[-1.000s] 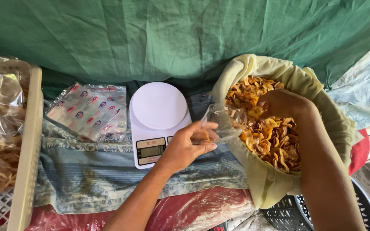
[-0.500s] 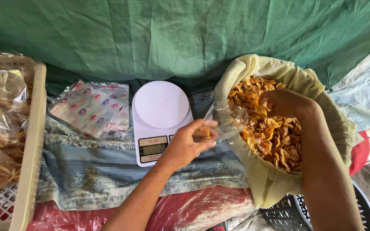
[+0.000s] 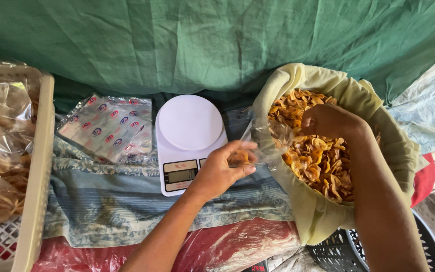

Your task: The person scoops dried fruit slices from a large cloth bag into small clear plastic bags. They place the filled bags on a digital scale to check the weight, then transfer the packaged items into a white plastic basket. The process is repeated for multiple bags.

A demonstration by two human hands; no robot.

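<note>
A yellow cloth-lined sack (image 3: 323,221) brims with golden fried chips (image 3: 323,156). At its left rim hangs a clear plastic bag (image 3: 265,143), crinkled, with a few chips inside. The left hand (image 3: 222,168) pinches its mouth; the right hand (image 3: 331,121) is cupped closed over the chips. A white kitchen scale (image 3: 187,136) sits just beside, and a basket (image 3: 39,166) stands far left.

Right hand's (image 3: 328,121) fingertips among chips (image 3: 323,161)

The left hand (image 3: 222,171) pinched a clear bag (image 3: 268,141) beside the white scale (image 3: 190,123), while the right hand (image 3: 331,121) dug into the chips (image 3: 323,161).
</note>
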